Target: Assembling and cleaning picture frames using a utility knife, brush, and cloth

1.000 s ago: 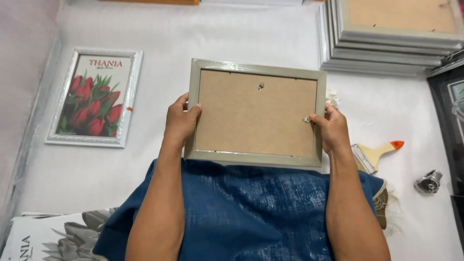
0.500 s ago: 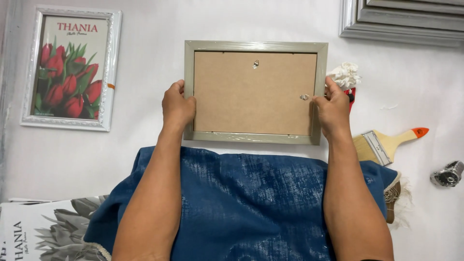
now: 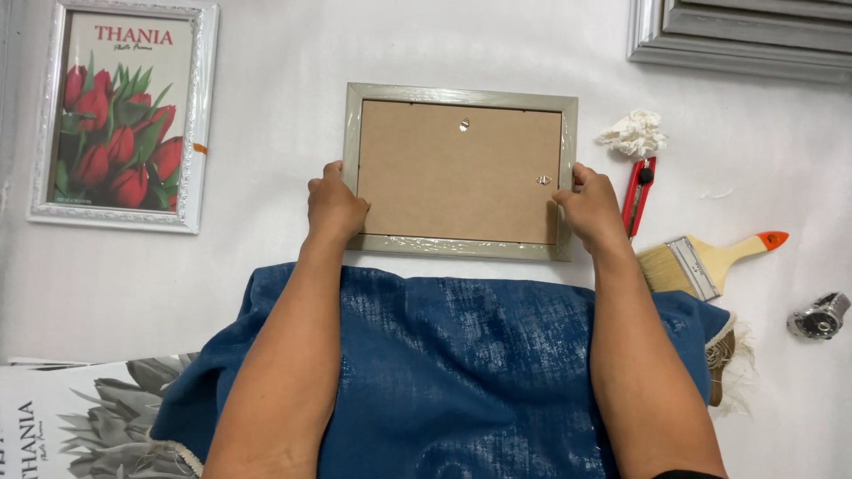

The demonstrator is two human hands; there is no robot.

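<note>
Lowered toward blue cloth point(image 3: 461, 372), frame point(image 3: 460, 170) (back up) sits beside red cutter point(image 3: 637, 195).

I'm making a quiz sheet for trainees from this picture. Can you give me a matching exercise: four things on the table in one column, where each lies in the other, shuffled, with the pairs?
Things:
1. grey frame
2. tulip picture
3. knife
4. brush

Places:
A. far left, in a white frame
B. just beyond the right hand, below a white wad
C. back side up, gripped at both sides, left hand on its left edge
D. right of the blue cloth, orange-tipped handle pointing right

Pairs: 1-C, 2-A, 3-B, 4-D
</note>
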